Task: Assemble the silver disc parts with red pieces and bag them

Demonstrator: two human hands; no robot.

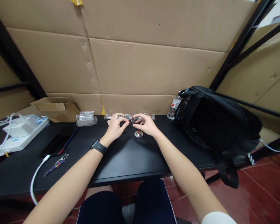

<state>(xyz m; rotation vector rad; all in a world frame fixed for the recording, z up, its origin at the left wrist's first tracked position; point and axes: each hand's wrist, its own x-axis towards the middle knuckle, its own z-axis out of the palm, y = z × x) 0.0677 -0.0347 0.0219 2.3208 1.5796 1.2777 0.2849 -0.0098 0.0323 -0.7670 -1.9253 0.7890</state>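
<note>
Though detail is partly hidden mid-frame, left hand [115, 128] pinches a tiny red piece [129, 122]; right hand [147, 125], half-curled, holds a dark piece [133, 119], shape unclear.

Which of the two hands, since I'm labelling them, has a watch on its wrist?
The left hand, the one pinching a small red piece: a black watch circles its wrist, while the right hand has a bare wrist.

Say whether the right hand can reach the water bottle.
Likely yes: nothing separates the right hand from the water bottle, though the black backpack hides its right side and that hand seems occupied.
</note>
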